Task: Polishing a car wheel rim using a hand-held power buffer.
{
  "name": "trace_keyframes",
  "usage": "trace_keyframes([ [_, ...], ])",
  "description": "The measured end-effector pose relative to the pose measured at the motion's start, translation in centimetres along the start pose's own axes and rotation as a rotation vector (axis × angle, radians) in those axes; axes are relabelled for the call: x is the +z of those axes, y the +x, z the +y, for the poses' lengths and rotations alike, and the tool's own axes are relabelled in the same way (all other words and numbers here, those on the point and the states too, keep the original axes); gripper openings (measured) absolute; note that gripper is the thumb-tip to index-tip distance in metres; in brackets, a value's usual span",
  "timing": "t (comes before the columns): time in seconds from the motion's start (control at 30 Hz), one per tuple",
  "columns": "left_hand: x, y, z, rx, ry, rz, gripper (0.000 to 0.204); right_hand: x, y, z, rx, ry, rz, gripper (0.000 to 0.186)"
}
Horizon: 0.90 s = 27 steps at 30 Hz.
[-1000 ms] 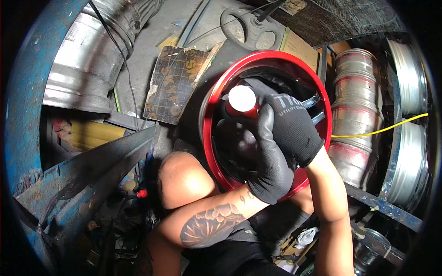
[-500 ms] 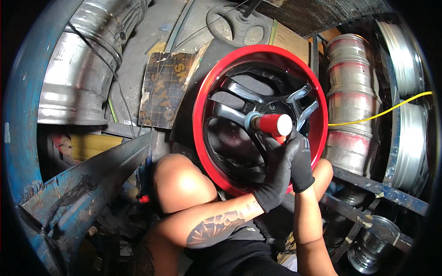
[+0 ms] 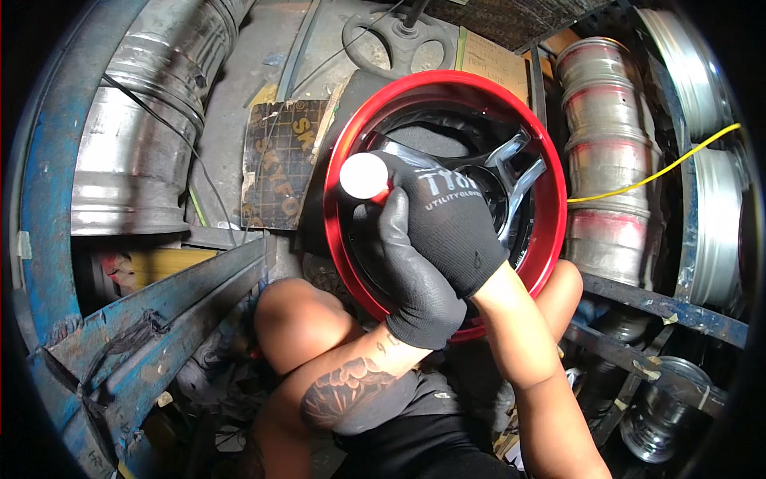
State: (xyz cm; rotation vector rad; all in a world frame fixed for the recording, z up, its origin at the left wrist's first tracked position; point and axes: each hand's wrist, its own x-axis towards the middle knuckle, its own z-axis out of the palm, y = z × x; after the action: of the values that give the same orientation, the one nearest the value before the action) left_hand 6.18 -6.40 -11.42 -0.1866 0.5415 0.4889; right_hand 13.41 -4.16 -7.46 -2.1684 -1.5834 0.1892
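A wheel with a glossy red rim [image 3: 556, 207] and black, bright-faced spokes [image 3: 511, 180] lies between my knees. A red cylindrical tool with a white round end [image 3: 364, 174] is over the left part of its spokes. My gloved left hand [image 3: 419, 275] and gloved right hand [image 3: 447, 227] are both closed on this tool, the right overlapping the left. The right glove's back faces up and hides the hub and most of the tool. I cannot see what the tool's lower end touches.
Silver cylindrical wheel barrels [image 3: 128, 160] lie left beside a blue steel frame [image 3: 56, 223]. Stacked barrels with red paint marks [image 3: 606, 191] and silver rims [image 3: 710, 223] sit in the right rack, crossed by a yellow cable [image 3: 662, 176]. A dark board [image 3: 271, 160] and grey handwheel-like fixture [image 3: 395, 48] lie ahead.
Since half a second ago, both hands and the tool have moved from the hub up and leftward across the spokes. My right glove now covers the hub. The whole view has shifted slightly.
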Motion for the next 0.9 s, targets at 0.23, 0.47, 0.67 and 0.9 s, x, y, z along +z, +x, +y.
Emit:
trace_keyframes([
  [0.23,-0.1,-0.2,-1.1,-0.021,0.03,0.034,0.054,-0.9,-3.4,1.1,0.237,-0.013,-0.079,0.041],
  [0.47,-0.1,-0.8,-4.8,0.093,0.468,0.103,0.051,-1.5,-7.9,3.3,0.562,0.208,0.039,0.04],
  [0.67,-0.8,-0.7,-6.0,0.078,0.462,0.122,0.054,-1.7,-9.1,4.4,0.581,0.357,0.012,0.049],
  [0.9,-1.9,3.1,-6.2,0.018,0.446,0.016,0.051,-1.2,-7.0,6.5,0.57,0.341,0.088,0.053],
])
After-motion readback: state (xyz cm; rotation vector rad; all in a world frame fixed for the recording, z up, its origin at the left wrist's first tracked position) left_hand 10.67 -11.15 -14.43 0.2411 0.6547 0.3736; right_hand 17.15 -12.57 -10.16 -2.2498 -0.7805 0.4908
